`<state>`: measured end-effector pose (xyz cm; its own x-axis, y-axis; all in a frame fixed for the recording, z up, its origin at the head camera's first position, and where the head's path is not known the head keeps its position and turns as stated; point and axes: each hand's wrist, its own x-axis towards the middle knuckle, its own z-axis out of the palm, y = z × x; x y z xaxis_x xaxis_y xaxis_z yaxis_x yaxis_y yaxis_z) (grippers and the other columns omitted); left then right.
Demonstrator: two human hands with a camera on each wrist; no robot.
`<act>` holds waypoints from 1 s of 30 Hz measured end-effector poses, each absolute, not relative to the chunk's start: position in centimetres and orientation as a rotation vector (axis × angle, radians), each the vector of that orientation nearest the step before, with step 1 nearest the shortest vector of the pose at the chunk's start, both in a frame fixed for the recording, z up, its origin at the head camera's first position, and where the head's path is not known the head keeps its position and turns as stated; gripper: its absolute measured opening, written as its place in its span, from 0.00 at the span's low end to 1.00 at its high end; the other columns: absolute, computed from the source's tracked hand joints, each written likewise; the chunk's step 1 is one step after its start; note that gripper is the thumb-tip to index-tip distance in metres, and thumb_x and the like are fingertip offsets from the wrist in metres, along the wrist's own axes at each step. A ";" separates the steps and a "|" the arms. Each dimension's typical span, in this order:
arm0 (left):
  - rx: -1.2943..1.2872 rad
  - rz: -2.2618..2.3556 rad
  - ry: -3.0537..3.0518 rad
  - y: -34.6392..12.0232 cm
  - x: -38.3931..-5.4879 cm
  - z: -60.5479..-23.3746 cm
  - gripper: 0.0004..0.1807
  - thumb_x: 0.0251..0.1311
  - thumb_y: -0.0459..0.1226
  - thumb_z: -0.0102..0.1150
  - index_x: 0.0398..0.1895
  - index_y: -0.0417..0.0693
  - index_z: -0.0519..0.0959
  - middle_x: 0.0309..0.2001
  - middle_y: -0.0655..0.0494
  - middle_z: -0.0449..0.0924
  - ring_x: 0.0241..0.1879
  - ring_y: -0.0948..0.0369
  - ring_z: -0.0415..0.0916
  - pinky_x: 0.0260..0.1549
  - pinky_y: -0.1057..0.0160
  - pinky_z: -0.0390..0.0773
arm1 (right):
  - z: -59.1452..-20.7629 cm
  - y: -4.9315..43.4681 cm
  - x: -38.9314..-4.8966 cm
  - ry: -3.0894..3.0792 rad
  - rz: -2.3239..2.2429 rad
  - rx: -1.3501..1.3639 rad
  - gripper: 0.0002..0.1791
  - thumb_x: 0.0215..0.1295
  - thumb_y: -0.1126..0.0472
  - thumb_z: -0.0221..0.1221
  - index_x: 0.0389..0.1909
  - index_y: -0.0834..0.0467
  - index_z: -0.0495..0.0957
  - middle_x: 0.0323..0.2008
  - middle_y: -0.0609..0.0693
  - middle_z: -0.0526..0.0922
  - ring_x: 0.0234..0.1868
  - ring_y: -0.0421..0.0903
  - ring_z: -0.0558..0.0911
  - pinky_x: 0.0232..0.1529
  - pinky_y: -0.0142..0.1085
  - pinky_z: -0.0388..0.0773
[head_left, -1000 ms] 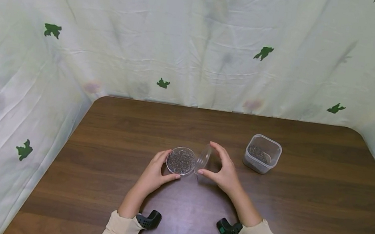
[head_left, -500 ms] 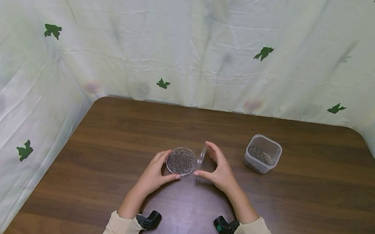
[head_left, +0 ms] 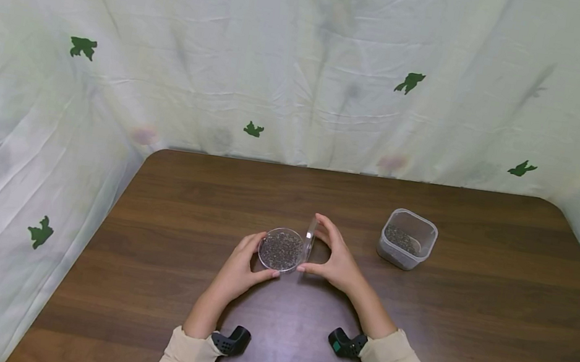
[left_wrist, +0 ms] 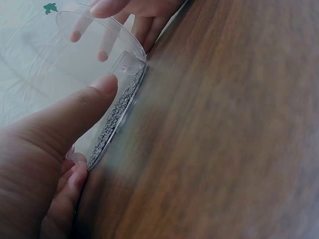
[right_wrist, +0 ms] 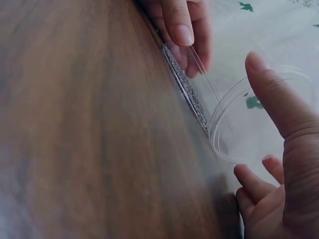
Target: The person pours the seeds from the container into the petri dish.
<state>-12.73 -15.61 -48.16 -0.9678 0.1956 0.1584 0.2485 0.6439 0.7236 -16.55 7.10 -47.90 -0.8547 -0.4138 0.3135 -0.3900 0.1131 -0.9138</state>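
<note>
A round clear petri dish [head_left: 281, 250], filled with small dark grains, lies on the brown table. My left hand [head_left: 239, 268] grips its left side, thumb on the near edge and fingers at the far edge. At the dish's right edge my right hand [head_left: 335, 261] holds the clear lid [head_left: 309, 241] on its edge, nearly upright. The right wrist view has the lid [right_wrist: 215, 137] between thumb and fingers, its lower rim right at the dish [right_wrist: 188, 94]. In the left wrist view the left thumb [left_wrist: 94, 102] lies along the dish wall, above the grains.
A clear squarish plastic tub [head_left: 401, 258] with more dark grains and a pale object inside stands to the right, beyond the right hand. Black devices sit on both wrists. A white curtain [head_left: 284, 67] with green leaf shapes hangs behind the table's [head_left: 200, 180] far edge.
My right hand has moved a little left, bringing the lid to the dish's edge. The lid has turned from leaning to nearly upright. My left hand and the dish stay in place.
</note>
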 end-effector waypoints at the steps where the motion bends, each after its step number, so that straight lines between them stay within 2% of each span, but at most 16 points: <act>1: -0.373 -1.245 -2.792 -15.6 -12.7 -48.1 0.46 0.40 0.44 0.72 0.62 0.37 0.61 0.58 0.41 0.63 0.56 0.50 0.62 0.55 0.51 0.62 | -47.9 7.1 -16.6 2.323 -1.897 -0.832 0.58 0.35 0.66 0.73 0.68 0.59 0.48 0.65 0.60 0.52 0.59 0.55 0.65 0.59 0.51 0.54; 7: -0.366 -1.254 -2.792 -15.6 -12.7 -48.1 0.45 0.40 0.44 0.72 0.62 0.38 0.61 0.58 0.41 0.62 0.56 0.50 0.62 0.55 0.51 0.62 | -48.3 7.2 -16.8 2.350 -1.842 -0.758 0.60 0.35 0.60 0.74 0.68 0.44 0.46 0.65 0.56 0.55 0.59 0.51 0.66 0.60 0.50 0.53; 12: -0.363 -1.260 -2.796 -15.6 -12.7 -48.0 0.46 0.40 0.45 0.71 0.62 0.38 0.61 0.58 0.41 0.62 0.56 0.50 0.62 0.55 0.51 0.62 | -48.3 7.1 -16.9 2.370 -1.812 -0.788 0.60 0.35 0.59 0.74 0.68 0.42 0.45 0.62 0.60 0.59 0.58 0.51 0.67 0.59 0.52 0.54; 21: -0.403 -1.241 -2.765 -15.6 -12.7 -48.1 0.46 0.39 0.44 0.72 0.61 0.36 0.62 0.57 0.40 0.63 0.55 0.49 0.63 0.54 0.51 0.62 | -47.8 6.8 -16.6 2.509 -1.740 -0.773 0.60 0.34 0.58 0.74 0.69 0.51 0.49 0.56 0.58 0.64 0.52 0.52 0.71 0.54 0.46 0.64; 27: -0.403 -1.242 -2.772 -15.7 -12.7 -48.1 0.46 0.40 0.45 0.71 0.62 0.37 0.61 0.57 0.41 0.63 0.56 0.49 0.62 0.54 0.50 0.62 | -45.0 6.1 -15.2 2.480 -1.782 -0.856 0.57 0.35 0.67 0.73 0.67 0.62 0.50 0.54 0.70 0.62 0.48 0.63 0.69 0.49 0.51 0.68; 30: -0.402 -1.242 -2.776 -15.7 -12.7 -48.0 0.46 0.40 0.46 0.71 0.62 0.36 0.61 0.58 0.41 0.62 0.56 0.49 0.62 0.54 0.50 0.62 | -44.4 5.9 -14.9 2.476 -1.784 -0.864 0.56 0.35 0.68 0.72 0.67 0.65 0.51 0.54 0.71 0.62 0.47 0.64 0.68 0.48 0.51 0.69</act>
<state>-12.71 -15.66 -48.04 -0.9630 0.2068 0.1726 0.2665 0.6386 0.7219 -14.85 5.86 -44.36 -0.8512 -0.4085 0.3295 -0.4419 0.2192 -0.8699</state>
